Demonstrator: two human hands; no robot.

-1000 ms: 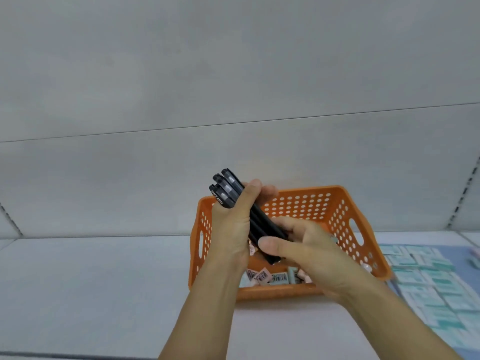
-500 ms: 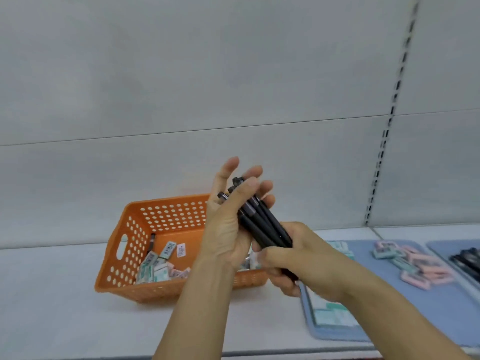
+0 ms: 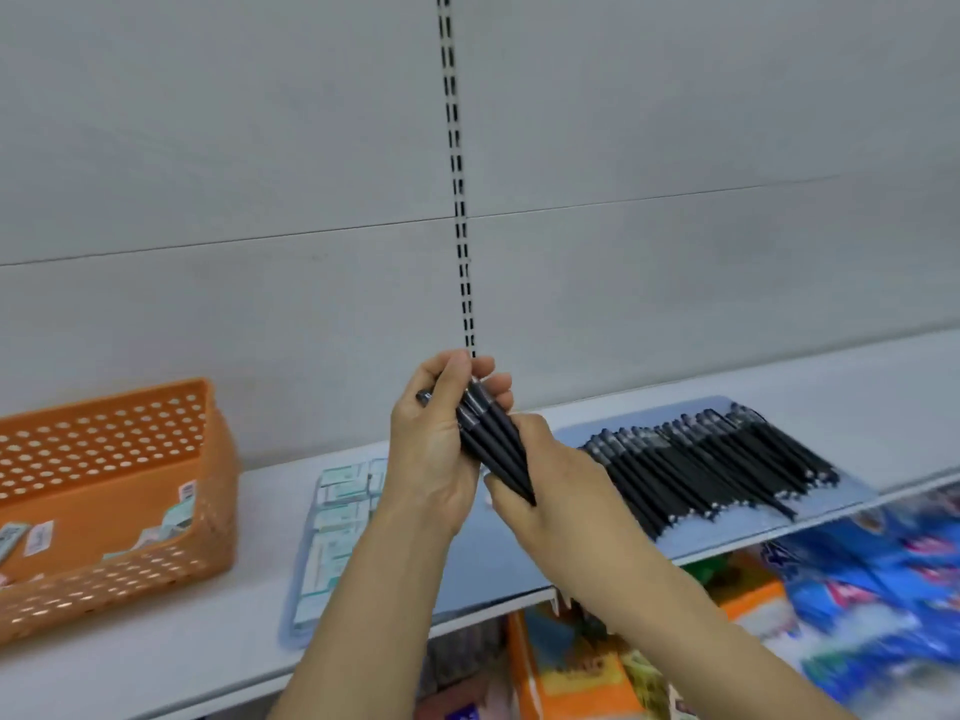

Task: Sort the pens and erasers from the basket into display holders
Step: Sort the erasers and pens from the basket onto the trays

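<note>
A bundle of black pens (image 3: 491, 444) is held in mid-air above the shelf (image 3: 156, 662), approx. centre of view. Long axis is tilted: capped ends point up and to the far left, tips point down and to the near right.

Left hand (image 3: 434, 449): fingers and thumb are curled round the upper part of the bundle, caps protruding just above the fingers. Right hand (image 3: 550, 491): fingers are wrapped round the lower part, tips visible at the palm edge. Both hands are clasped on the same bundle, touching each other.

Orange basket (image 3: 130, 491) is set on the shelf at far left, well apart from the hands; a few erasers (image 3: 176, 517) w/ barcode labels are seen inside, blurred.

A tray of boxed erasers (image 3: 332, 517) lies on the shelf between basket and hands, partly hidden by the left forearm.

A row of black pens (image 3: 727, 459) is laid side by side on a blue tray (image 3: 852, 491) to the right, long axes running far-left to near-right, approx. parallel to the held bundle.

Below the shelf, coloured packaging (image 3: 883, 589) is seen, too blurred to identify.
</note>
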